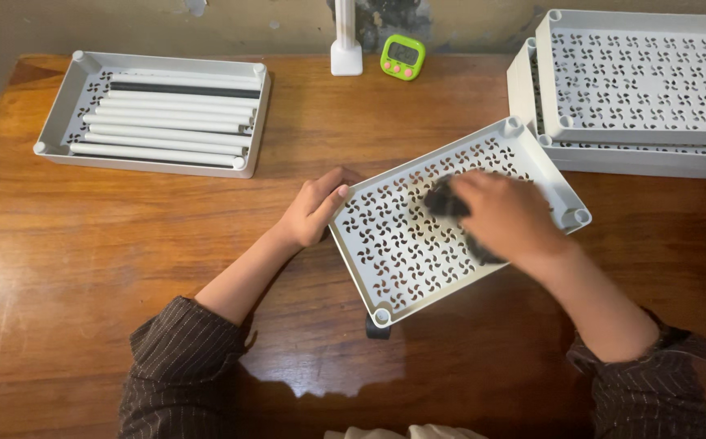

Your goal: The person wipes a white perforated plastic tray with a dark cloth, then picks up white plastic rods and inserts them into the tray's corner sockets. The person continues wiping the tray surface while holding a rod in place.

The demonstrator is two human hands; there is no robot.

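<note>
White perforated tray, lying skewed at centre frame on the table, looks light, stiff and slick, so our left hand pinches its left rim while our right hand presses what seems a dark cloth inside.

Lit evenly and fairly warmly from above. Showed a pale glare patch on the wooden table at the near edge, between the sleeves. Cast soft shadows under the arms. Blurred the right hand with motion; kept everything else sharp.
</note>
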